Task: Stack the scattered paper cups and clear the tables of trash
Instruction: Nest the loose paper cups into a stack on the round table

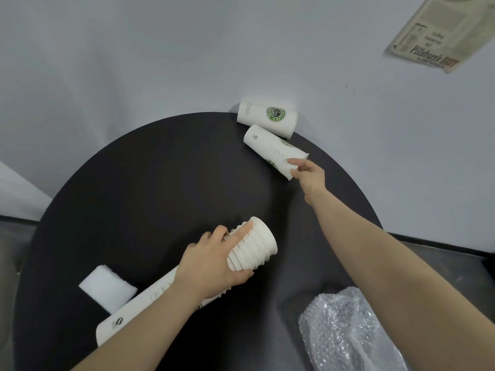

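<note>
A long stack of white paper cups (pixel 257 247) lies tilted over the round black table (pixel 150 183), its open end pointing up and right. My left hand (pixel 214 261) grips the stack near its rims, index finger stretched along them. Two single white cups with green logos lie on their sides at the table's far edge. My right hand (pixel 308 175) pinches the rim of the nearer lying cup (pixel 270 149). The farther lying cup (pixel 267 116) rests against the wall, untouched.
A white foam block (pixel 107 287) lies on the table by the stack's base. Crumpled bubble wrap (pixel 345 330) sits at the near right edge. A newspaper sheet (pixel 439 33) hangs on the grey wall at upper right.
</note>
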